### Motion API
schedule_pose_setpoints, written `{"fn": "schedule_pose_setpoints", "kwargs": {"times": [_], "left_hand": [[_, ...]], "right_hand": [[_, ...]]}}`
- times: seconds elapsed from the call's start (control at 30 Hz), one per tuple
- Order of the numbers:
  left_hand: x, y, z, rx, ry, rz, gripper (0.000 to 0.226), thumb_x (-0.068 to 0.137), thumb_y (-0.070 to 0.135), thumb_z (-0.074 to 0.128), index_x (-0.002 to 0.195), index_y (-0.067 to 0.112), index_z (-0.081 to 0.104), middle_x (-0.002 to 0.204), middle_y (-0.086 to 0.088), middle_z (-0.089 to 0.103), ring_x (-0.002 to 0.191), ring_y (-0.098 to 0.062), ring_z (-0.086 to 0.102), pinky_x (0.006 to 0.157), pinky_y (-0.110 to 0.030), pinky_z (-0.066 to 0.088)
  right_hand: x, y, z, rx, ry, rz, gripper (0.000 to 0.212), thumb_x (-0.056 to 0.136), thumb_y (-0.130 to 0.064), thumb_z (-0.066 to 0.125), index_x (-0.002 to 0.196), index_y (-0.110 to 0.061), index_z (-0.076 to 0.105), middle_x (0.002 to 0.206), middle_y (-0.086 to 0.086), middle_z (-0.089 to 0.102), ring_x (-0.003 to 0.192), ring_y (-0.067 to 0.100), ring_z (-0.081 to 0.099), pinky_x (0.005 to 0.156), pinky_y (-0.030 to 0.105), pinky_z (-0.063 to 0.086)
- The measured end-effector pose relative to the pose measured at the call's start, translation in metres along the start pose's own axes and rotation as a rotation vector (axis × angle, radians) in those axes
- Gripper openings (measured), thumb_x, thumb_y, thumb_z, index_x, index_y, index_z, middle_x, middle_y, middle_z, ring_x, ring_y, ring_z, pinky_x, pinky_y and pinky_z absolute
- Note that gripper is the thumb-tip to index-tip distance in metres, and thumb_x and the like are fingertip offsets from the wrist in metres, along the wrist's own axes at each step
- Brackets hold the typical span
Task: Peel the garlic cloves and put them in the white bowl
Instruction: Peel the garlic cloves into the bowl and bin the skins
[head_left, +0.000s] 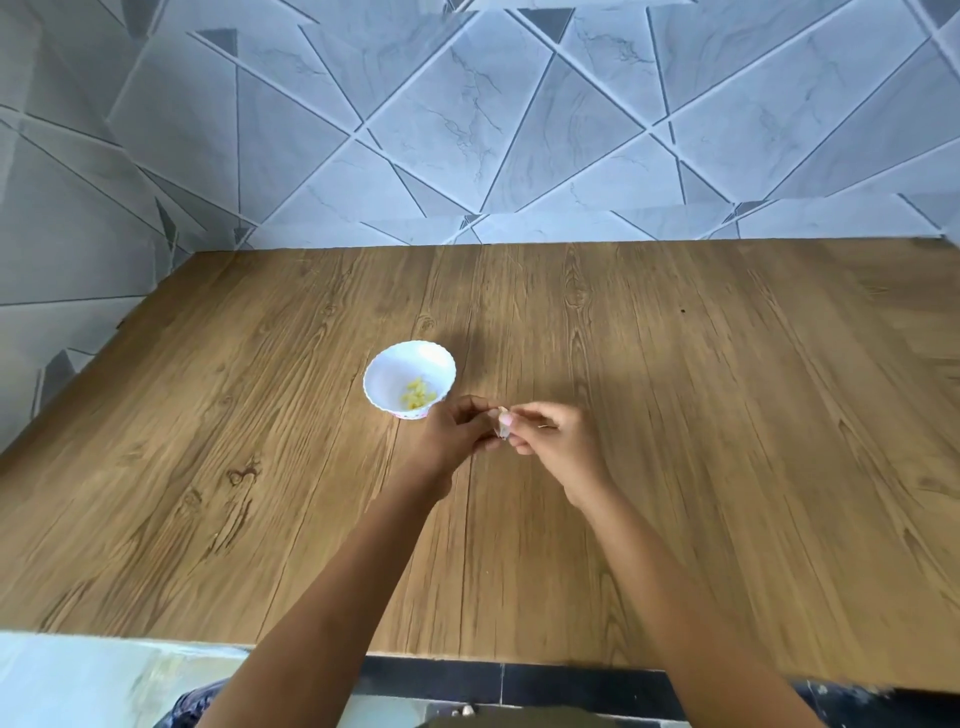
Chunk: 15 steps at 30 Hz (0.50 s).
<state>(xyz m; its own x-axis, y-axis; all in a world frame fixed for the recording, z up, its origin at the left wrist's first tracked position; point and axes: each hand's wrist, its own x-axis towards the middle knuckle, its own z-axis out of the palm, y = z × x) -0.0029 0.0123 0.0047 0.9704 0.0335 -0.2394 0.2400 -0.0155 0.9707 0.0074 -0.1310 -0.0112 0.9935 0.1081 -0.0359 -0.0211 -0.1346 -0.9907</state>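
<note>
**Both hands pinched on one clove, bowl just up-left of the grip**

From my feed, the two hands meet over the middle of the wooden table (727, 415). My left hand (457, 431) has its fingers curled in, with thumb and fingertips closed on a small garlic clove (503, 422). My right hand (550, 441) comes in from the other side and pinches the same clove between thumb and forefinger, the remaining fingers folded under. So neither hand is spread open: both are closed tight on that one piece, fingertips almost touching each other across it. A pale, thin bit of skin shows at the pinch point. The clove is small and a little blurred, so I cannot tell how much of the skin is off.

The white bowl (395, 364) stands on the table just beyond and to the left of the grip, close beside the left knuckles. Whether the knuckles touch its base I cannot tell. At its bottom lies a small heap of yellowish peeled cloves (417, 397).

Farther out past the grip, the table ends against a grey tiled wall (467, 130) with angled lines.
</note>
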Motion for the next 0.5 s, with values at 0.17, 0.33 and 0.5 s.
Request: {"fn": "schedule_pose_setpoints", "kwargs": {"times": [0.17,0.33,0.5], "left_hand": [[-0.005,0.003,0.000,0.077,0.000,0.044,0.010,0.092,0.004,0.056,0.089,0.007,0.065,0.076,-0.004,0.067,0.070,-0.012,0.063,0.069,-0.026,0.053],[-0.011,0.007,0.002,-0.090,0.023,-0.020,0.009,0.095,0.002,0.049,0.091,0.003,0.058,0.079,-0.009,0.065,0.074,-0.018,0.065,0.069,-0.024,0.056],[-0.020,0.003,-0.006,-0.238,0.059,-0.051,0.010,0.095,0.001,0.047,0.090,0.005,0.055,0.078,-0.009,0.068,0.071,-0.016,0.067,0.065,-0.022,0.056]], "right_hand": [[0.003,-0.006,-0.004,0.088,-0.031,0.088,0.009,0.082,-0.006,0.070,0.086,0.002,0.070,0.070,0.007,0.069,0.059,0.010,0.065,0.058,0.019,0.054],[0.008,-0.001,-0.012,-0.037,0.055,0.016,0.009,0.084,-0.013,0.068,0.083,-0.004,0.069,0.069,0.003,0.067,0.059,0.011,0.061,0.055,0.022,0.049],[0.017,0.006,-0.007,-0.458,0.029,-0.170,0.007,0.084,-0.017,0.068,0.079,-0.014,0.072,0.074,-0.006,0.068,0.065,0.005,0.058,0.059,0.019,0.045]]}}
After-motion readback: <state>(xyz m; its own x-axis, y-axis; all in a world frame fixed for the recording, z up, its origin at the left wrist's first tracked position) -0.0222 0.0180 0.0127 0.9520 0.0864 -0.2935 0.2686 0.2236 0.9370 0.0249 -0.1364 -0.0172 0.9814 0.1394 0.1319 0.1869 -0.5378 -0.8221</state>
